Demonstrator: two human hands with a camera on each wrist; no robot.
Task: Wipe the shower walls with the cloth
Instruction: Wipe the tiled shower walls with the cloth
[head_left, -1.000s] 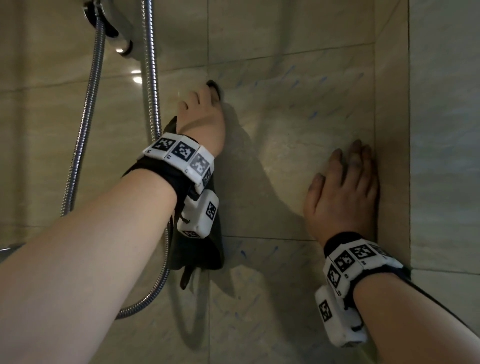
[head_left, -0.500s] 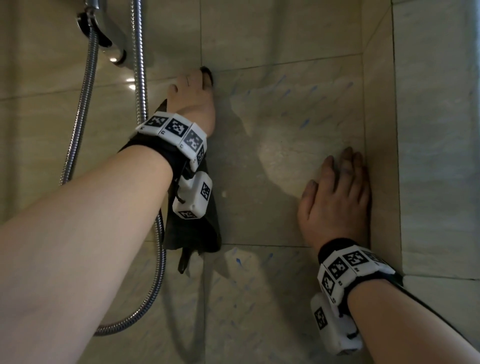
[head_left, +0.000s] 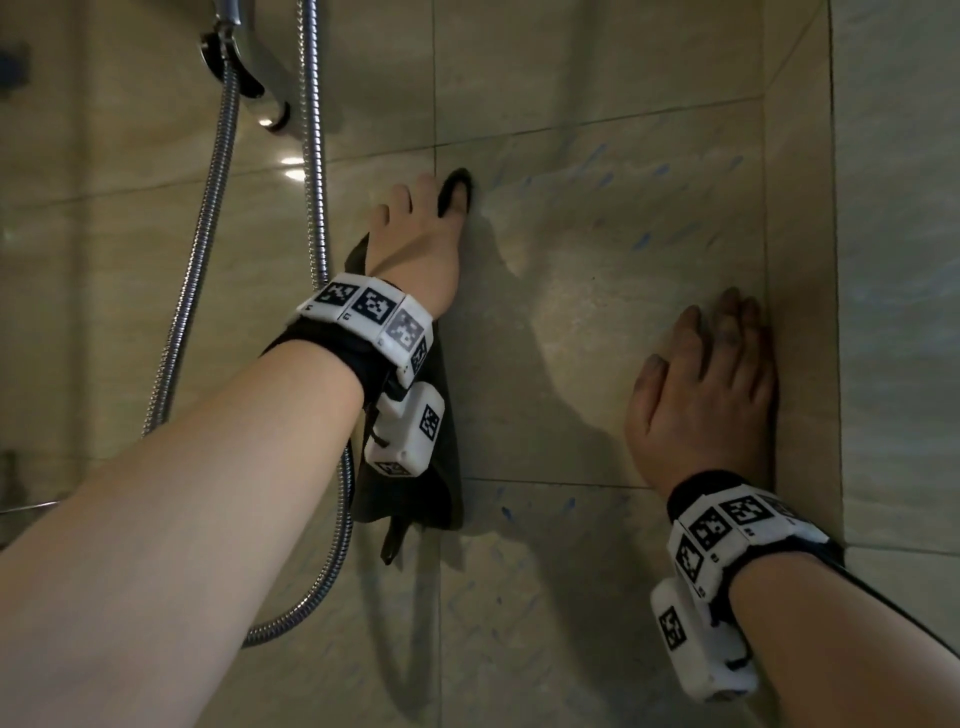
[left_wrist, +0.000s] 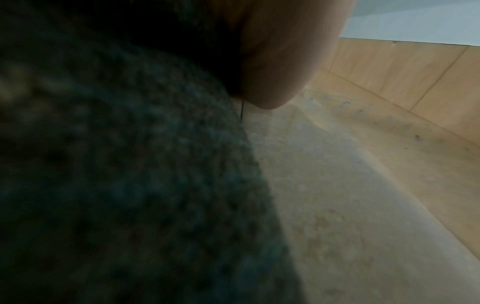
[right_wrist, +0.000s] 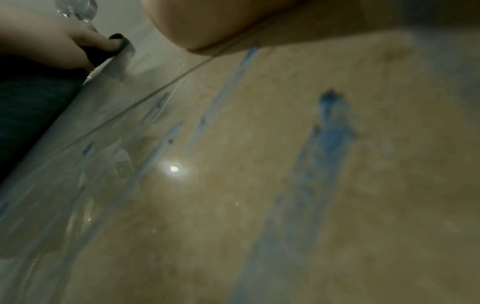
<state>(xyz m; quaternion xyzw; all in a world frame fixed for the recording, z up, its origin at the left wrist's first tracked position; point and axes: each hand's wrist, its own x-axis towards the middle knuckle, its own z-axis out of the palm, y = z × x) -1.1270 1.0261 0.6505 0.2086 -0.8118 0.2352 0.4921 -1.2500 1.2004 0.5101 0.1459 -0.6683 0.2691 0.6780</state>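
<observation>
Against the beige tiled shower wall (head_left: 597, 291), a dark, nubby-textured cloth (head_left: 415, 488) pressed flat under the left hand (head_left: 415, 244), fingers extended over it, one corner peeking past the fingertips, lower end hanging below the wrist. Just left of the cloth, a chrome shower hose (head_left: 208, 218) looping down, a second length of hose running straight beside the hand. Right of the cloth, faint blue streaks (right_wrist: 330, 139) on the tile. Farther right, near the corner, the right hand (head_left: 701, 395) laid flat on the wall, fingers straight, holding nothing.
</observation>
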